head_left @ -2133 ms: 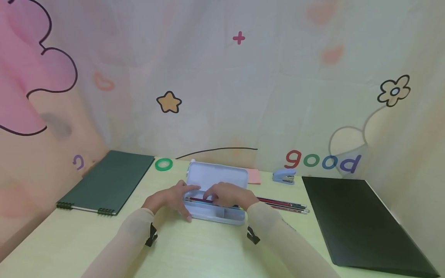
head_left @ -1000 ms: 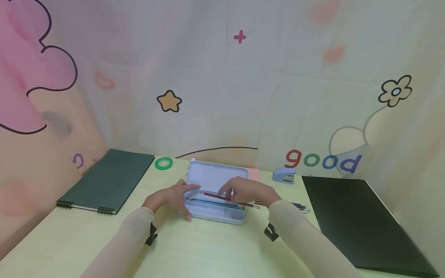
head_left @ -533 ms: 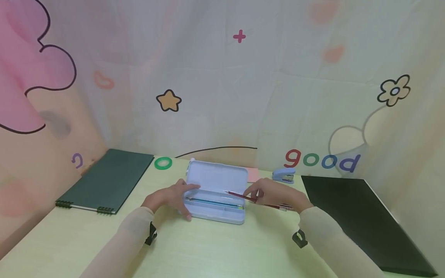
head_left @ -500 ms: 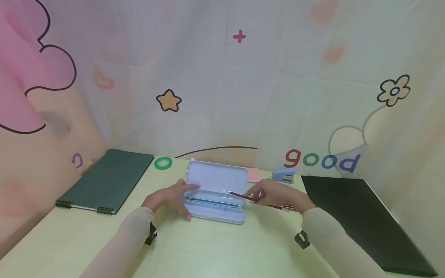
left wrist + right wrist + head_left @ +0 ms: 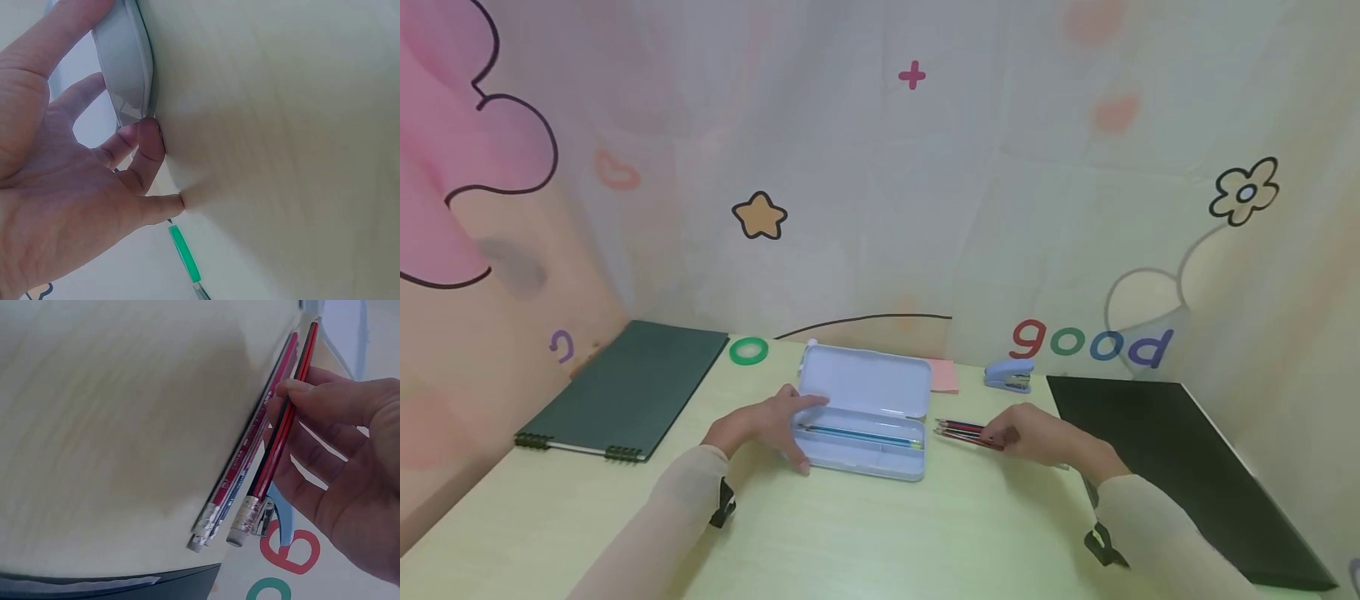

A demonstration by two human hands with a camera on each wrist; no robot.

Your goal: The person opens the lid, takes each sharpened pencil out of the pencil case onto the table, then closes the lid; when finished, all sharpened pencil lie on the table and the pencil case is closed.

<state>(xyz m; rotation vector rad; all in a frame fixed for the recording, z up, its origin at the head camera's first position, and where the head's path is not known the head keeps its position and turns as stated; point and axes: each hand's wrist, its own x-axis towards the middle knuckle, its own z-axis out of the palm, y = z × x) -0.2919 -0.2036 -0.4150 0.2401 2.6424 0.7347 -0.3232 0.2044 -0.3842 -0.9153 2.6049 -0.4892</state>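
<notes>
A light blue pencil case lies with its lid raised, a blue pencil in its tray. My left hand grips the case's left end, thumb at the near side, index finger by the lid. In the left wrist view, curled fingertips touch the case's end. Right of the case, my right hand pinches a red-and-black striped pencil between thumb and fingers. Pink pencils and a bluish one lie on the table close beside it. The hand hides part of them in the head view.
A dark green spiral notebook lies at left, with a green tape roll beside it. Pink sticky notes and a blue stapler stand behind. A black folder covers the right side of the table.
My right hand lifted a red-and-black pencil out of the case and carried it right to the other pencils. The left hand stays at the case's end.
</notes>
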